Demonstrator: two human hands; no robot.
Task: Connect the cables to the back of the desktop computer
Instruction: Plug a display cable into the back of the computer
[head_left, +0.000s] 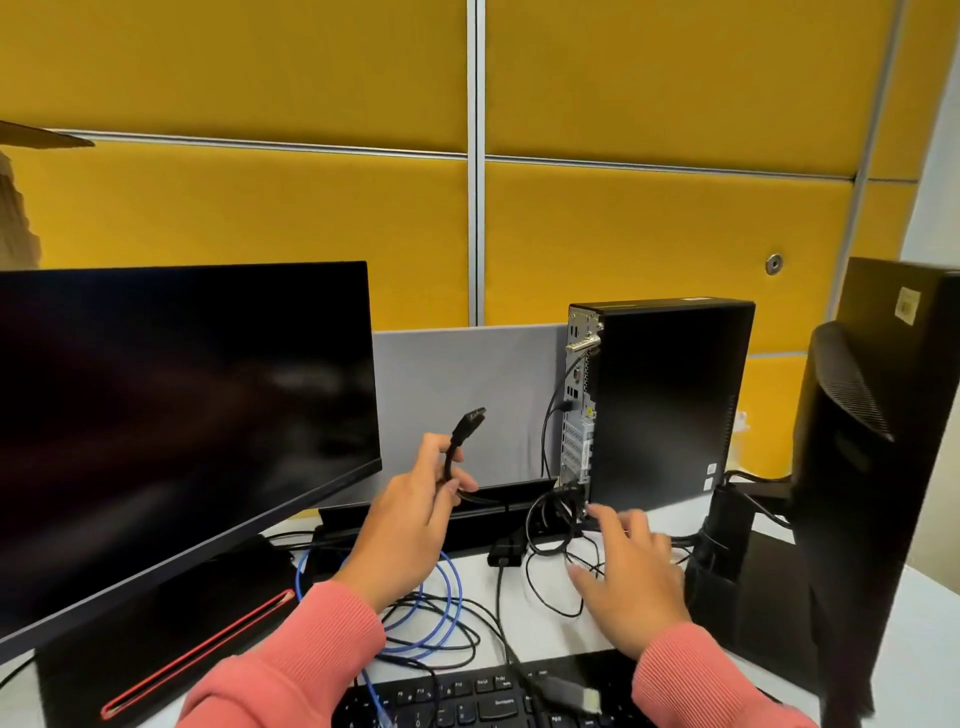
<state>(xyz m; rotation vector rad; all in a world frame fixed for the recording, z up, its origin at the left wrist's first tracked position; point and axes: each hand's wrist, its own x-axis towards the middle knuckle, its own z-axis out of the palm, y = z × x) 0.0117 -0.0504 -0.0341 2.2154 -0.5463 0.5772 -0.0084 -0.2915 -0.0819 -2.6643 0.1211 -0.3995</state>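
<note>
Nearest, a black keyboard lies under pink-sleeved arms. Left hand grips a black display cable, plug raised, well left of the upright black desktop tower. Right hand, fingers spread loose, hovers over tangled black wires at the tower's base.

Open gap between monitor on left and desktop computer on right; grey divider closes it behind. Computer's rear port panel faces this gap, reachable from left. Desk below cluttered: black cables, blue cable, keyboard. Second monitor blocks far right
</note>
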